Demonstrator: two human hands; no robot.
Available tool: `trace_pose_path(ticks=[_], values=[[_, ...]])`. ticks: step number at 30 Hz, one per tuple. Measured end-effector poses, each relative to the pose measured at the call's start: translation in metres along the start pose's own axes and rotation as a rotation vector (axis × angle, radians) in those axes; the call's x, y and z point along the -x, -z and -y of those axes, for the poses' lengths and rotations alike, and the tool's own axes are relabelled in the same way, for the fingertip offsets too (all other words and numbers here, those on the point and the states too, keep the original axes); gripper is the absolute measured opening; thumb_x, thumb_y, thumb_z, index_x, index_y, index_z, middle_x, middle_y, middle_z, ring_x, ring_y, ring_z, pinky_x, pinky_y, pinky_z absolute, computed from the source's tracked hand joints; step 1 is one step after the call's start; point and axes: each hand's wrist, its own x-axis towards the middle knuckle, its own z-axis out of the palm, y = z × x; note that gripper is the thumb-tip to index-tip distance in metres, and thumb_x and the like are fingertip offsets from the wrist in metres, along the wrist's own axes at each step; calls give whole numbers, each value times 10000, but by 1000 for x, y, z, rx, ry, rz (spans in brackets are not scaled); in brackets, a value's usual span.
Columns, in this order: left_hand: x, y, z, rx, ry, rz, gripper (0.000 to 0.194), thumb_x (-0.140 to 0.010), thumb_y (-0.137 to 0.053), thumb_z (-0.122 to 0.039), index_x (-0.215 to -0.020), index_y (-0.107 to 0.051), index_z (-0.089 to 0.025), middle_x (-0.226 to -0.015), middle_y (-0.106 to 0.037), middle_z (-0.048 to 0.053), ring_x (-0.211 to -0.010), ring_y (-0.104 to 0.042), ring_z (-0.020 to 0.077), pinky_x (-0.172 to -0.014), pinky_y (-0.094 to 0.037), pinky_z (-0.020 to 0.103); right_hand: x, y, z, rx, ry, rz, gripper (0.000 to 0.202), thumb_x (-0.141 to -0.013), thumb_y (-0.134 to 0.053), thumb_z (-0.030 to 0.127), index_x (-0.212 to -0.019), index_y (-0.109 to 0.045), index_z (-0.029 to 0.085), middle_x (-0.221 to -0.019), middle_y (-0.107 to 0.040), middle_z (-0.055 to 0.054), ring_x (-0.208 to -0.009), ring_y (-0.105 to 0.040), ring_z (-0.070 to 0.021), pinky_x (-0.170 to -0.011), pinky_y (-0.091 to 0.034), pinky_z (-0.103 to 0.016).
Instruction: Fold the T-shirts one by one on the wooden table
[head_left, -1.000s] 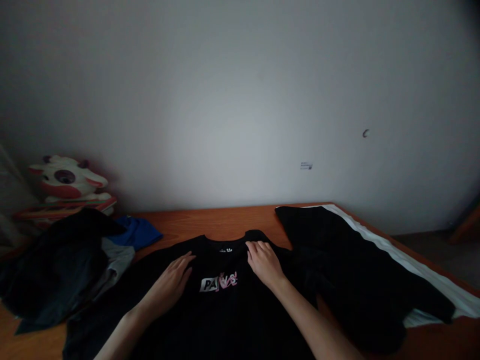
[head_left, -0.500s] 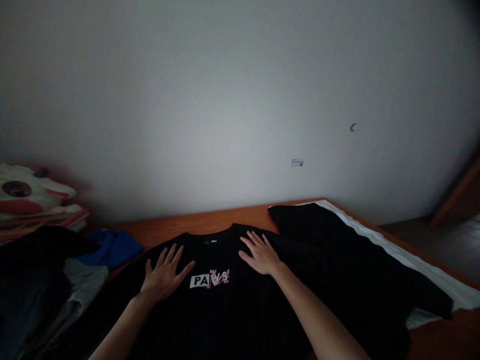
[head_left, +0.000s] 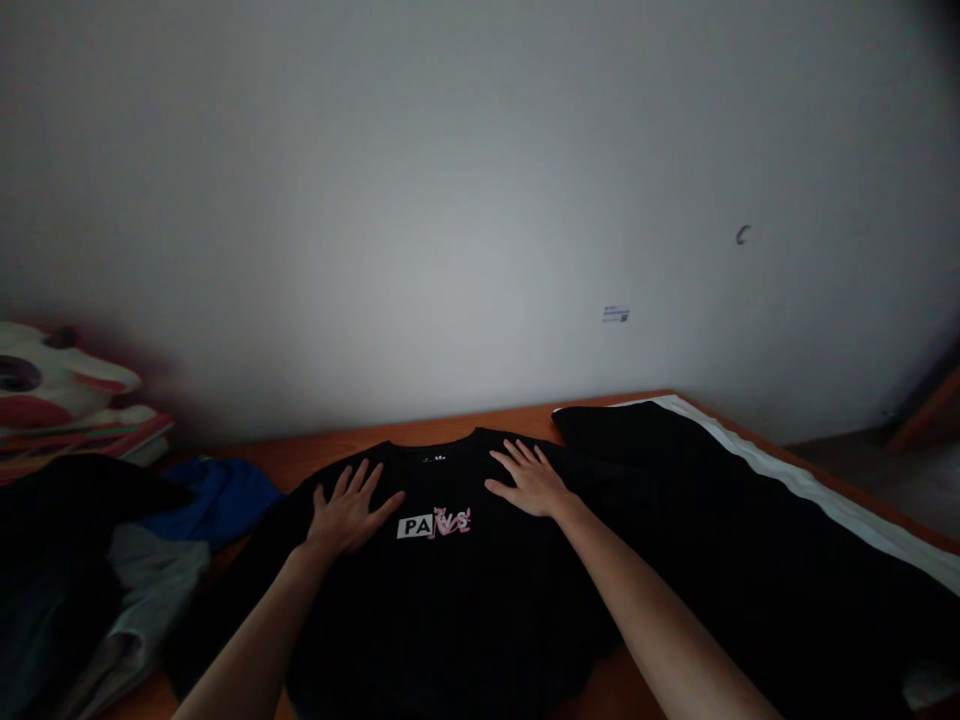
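Observation:
A black shirt (head_left: 442, 600) with a "PAWS" print and a pink figure lies spread on the wooden surface, its neckline toward the wall. My left hand (head_left: 349, 510) rests flat on the shirt's left shoulder area with fingers spread. On the other side of the print, my right hand (head_left: 529, 480) lies flat near the right shoulder, fingers apart too. Neither hand grips the fabric.
Another black garment (head_left: 720, 500) lies to the right over a white cloth (head_left: 795, 470). At left are a blue cloth (head_left: 221, 500), a grey cloth (head_left: 157, 580), dark clothes (head_left: 60, 560) and a plush toy (head_left: 67, 380). A wall (head_left: 450, 200) stands behind the wooden surface (head_left: 330, 445).
The shirt and both hands appear slightly farther up and right in view. More wood shows below the shirt's right side. Both hands remain flat on the fabric.

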Motion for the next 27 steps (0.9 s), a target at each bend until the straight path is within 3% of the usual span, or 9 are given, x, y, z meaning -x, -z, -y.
trace_pose_path(ticks=[8,20,24,27], values=[[-24,2,2,6,4,2,837,-894,-261,-694,-1558,-286,-185,-1666,-184,132,-1521,-168,398,-1140,-149,722,-26,2,-4,9,12,18,782,-927,-361,744,-1553,-343,276,-1662,-204,-93,-1535,-139,-284,-1223,-44,-513],[-36,2,5,14,7,-45,782,-914,-322,-655,-1539,-343,-186,-1652,-252,139,-1512,-215,385,-1155,-177,697,-44,0,-11,26,23,26,799,-917,-319,770,-1556,-327,289,-1673,-180,-73,-1538,-124,-267,-1226,-34,-478],[-25,14,-6,9,-58,-206,591,-942,-420,-439,-1425,-505,-110,-1551,-433,204,-1432,-376,381,-1147,-296,579,-43,0,-10,38,18,26,806,-917,-312,768,-1557,-327,278,-1672,-181,-76,-1539,-120,-268,-1225,-26,-474],[-2,33,-23,24,-114,-192,400,-933,-437,-313,-1238,-644,-159,-1337,-628,152,-1213,-594,307,-1032,-448,468,-43,-1,-9,51,18,30,807,-922,-306,761,-1562,-316,270,-1673,-176,-81,-1540,-109,-265,-1224,-22,-467]])
